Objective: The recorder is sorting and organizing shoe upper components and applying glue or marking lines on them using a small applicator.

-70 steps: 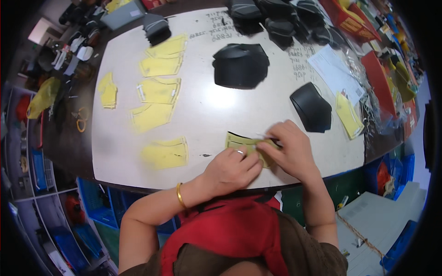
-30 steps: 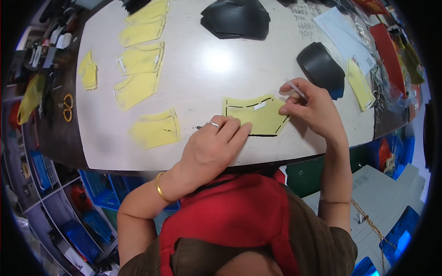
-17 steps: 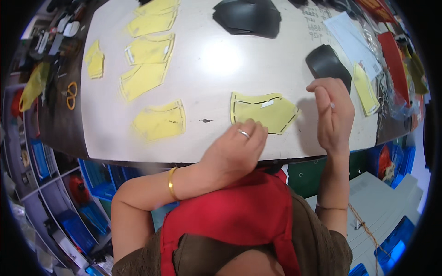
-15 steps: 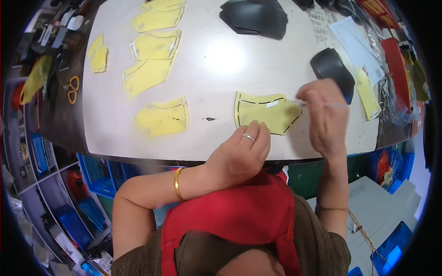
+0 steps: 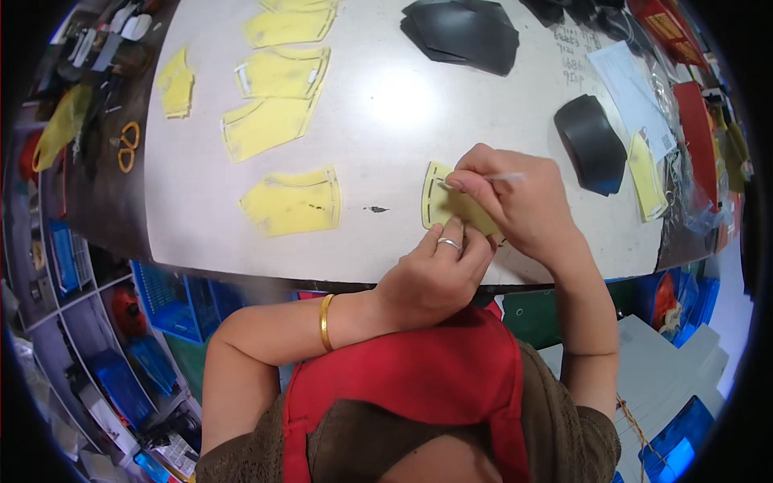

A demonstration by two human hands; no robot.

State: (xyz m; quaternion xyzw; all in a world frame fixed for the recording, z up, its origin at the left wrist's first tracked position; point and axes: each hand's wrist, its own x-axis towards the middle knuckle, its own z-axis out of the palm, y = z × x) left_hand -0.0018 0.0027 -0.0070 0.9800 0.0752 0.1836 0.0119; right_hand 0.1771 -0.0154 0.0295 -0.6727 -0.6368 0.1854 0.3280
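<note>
A yellow pattern piece with narrow slots lies near the table's front edge, and dark lines show through its slots. The curled fingertips of my left hand press on its lower edge. My right hand is closed round a slim whitish pen, whose tip points at the slots near the piece's left end. That hand covers the right part of the piece. To the left, a second yellow pattern piece lies flat by itself, and a small dark mark is on the tabletop between the two.
More yellow pieces lie at the far left of the pale table. Black sheet pieces are stacked at the back and right. A white paper lies near red boxes. Yellow-handled scissors rest left of the tabletop.
My right hand has swung left with the pen, from the pattern piece's right end to its left end. My left hand still presses on the lower edge. The whole view has shifted slightly.
</note>
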